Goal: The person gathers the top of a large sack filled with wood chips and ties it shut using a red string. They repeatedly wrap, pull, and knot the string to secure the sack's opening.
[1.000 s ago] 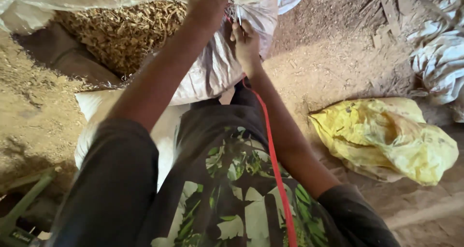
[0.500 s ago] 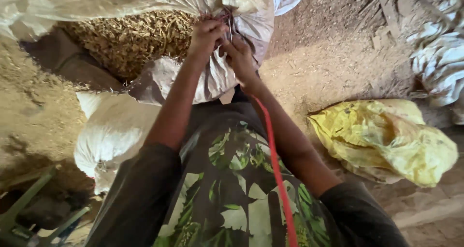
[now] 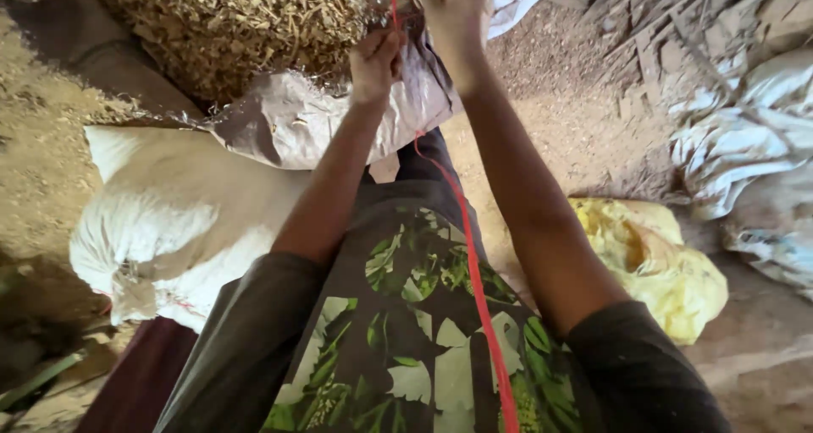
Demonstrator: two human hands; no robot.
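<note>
A large white woven sack [image 3: 322,120] filled with dry brownish chopped material [image 3: 229,27] lies open at the top of the head view. My left hand [image 3: 377,60] pinches the sack's gathered edge together with a red string [image 3: 474,289]. That string runs from the sack mouth down across my leaf-patterned shirt. My right hand [image 3: 453,10] grips the sack's rim higher up, at the top edge of the frame; its fingertips are partly cut off.
A tied white sack [image 3: 169,221] lies on the left beside me. A crumpled yellow bag [image 3: 656,264] sits on the dirt floor at right. More white sacks [image 3: 745,162] and wood scraps [image 3: 669,35] are at the upper right.
Both hands have shifted along the sack's edge, the right one rising to the frame's top. The camera has tilted, showing more of the tied white sack at left.
</note>
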